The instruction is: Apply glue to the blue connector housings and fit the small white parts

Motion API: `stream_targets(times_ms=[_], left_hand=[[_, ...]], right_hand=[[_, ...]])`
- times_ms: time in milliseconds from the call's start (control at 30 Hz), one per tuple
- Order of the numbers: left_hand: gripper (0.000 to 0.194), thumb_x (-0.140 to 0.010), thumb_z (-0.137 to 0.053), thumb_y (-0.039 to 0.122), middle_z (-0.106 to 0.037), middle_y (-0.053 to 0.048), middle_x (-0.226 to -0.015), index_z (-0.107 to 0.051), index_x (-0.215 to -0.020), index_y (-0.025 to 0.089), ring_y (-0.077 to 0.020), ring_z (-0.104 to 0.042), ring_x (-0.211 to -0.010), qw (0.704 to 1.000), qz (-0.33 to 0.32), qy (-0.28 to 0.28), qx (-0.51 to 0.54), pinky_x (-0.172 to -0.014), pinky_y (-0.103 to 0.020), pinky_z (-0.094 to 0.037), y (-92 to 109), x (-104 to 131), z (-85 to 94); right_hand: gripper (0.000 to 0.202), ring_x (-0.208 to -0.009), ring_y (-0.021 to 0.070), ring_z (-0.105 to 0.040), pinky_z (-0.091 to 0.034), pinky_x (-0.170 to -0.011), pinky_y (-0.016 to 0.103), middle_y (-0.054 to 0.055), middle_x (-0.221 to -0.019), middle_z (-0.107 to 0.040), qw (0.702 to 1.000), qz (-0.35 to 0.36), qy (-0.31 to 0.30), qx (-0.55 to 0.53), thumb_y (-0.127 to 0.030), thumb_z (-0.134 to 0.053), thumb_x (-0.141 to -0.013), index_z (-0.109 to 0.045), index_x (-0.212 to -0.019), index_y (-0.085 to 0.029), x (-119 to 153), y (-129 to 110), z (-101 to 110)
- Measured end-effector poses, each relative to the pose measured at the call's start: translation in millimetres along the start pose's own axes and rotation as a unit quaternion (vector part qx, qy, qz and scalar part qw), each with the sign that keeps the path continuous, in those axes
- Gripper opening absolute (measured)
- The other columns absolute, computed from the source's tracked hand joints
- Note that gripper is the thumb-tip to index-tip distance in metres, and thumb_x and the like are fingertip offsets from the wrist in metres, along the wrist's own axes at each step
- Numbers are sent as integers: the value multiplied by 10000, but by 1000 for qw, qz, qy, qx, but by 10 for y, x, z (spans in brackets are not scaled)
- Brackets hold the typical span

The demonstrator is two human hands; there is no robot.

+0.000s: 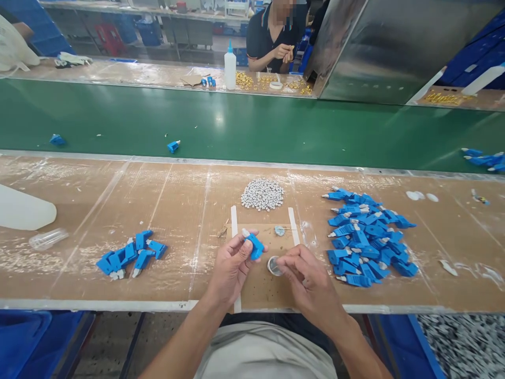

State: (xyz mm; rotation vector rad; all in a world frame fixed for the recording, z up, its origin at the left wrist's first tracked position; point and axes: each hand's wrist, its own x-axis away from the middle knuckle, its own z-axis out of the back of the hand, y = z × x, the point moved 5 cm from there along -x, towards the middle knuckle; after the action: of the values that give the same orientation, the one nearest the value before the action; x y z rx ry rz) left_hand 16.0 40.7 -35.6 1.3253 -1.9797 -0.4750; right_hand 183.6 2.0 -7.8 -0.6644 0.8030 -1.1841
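Observation:
My left hand [235,260] grips a blue plastic piece with a whitish tip [255,246] between thumb and fingers, tip pointing up and left. My right hand [305,271] is closed, thumb and fingertips together at the right rim of a small round metal dish [273,266]; whatever they pinch is too small or hidden. Just beyond lies a bluish round blob with a thin stick [280,230] on the brown board. Farther back is a pile of small grey-white pieces [262,195].
Many similar blue pieces [366,237] are heaped on the right; a smaller group [132,252] lies left. Beyond the bench runs a green conveyor belt [252,123] carrying a few. A white bottle [23,208] lies at far left. Across the belt a person [276,42] handles something small.

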Motion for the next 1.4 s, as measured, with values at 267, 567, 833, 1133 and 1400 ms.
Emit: stream_targets(times_ms=[267, 567, 833, 1133, 1400], left_hand=[[319, -846, -758, 299, -738, -129, -932, -739, -1059, 61, -180, -738, -836, 992, 111, -59, -4, -672, -158, -582, -150, 173, -120], [339, -825, -776, 321, -743, -123, -895, -756, -1069, 88, -184, -738, -782, 984, 142, -111, 11, -613, -163, -552, -262, 240, -263], [340, -823, -776, 328, -735, -123, -885, -763, -1067, 93, -182, -723, -755, 983, 141, -117, 6, -616, -198, -539, -285, 247, -263], [350, -816, -782, 328, -720, -96, -823, -767, -1084, 102, -181, -716, -755, 983, 143, -112, 7, -621, -199, -519, -310, 238, -243], [302, -796, -798, 341, -699, -77, -765, -789, -993, 112, -143, -655, -680, 986, 121, -113, 0, -612, -210, -509, -263, 217, -272]], right_hand=[[156, -638, 151, -587, -503, -589, 284, 52, -948, -727, 971, -136, 133, -145, -359, -635, -942, -698, -957, -217, -15, 70, 383], [122, -926, 229, -676, -542, -804, 367, 50, -944, -720, 984, 4, 155, -92, -188, -590, -964, -680, -1006, -259, -50, -416, 380], [125, -826, 200, -643, -537, -736, 341, 43, -950, -713, 987, -4, 142, -68, -190, -581, -971, -677, -1010, -260, -53, -331, 334], [179, -893, 217, -663, -507, -778, 363, 42, -922, -697, 993, 48, 107, -20, -128, -544, -971, -652, -1024, -261, -65, -384, 308], [223, -818, 220, -637, -491, -749, 393, 54, -887, -698, 985, 123, 106, 54, -64, -530, -946, -603, -1031, -256, -64, -506, 263]])
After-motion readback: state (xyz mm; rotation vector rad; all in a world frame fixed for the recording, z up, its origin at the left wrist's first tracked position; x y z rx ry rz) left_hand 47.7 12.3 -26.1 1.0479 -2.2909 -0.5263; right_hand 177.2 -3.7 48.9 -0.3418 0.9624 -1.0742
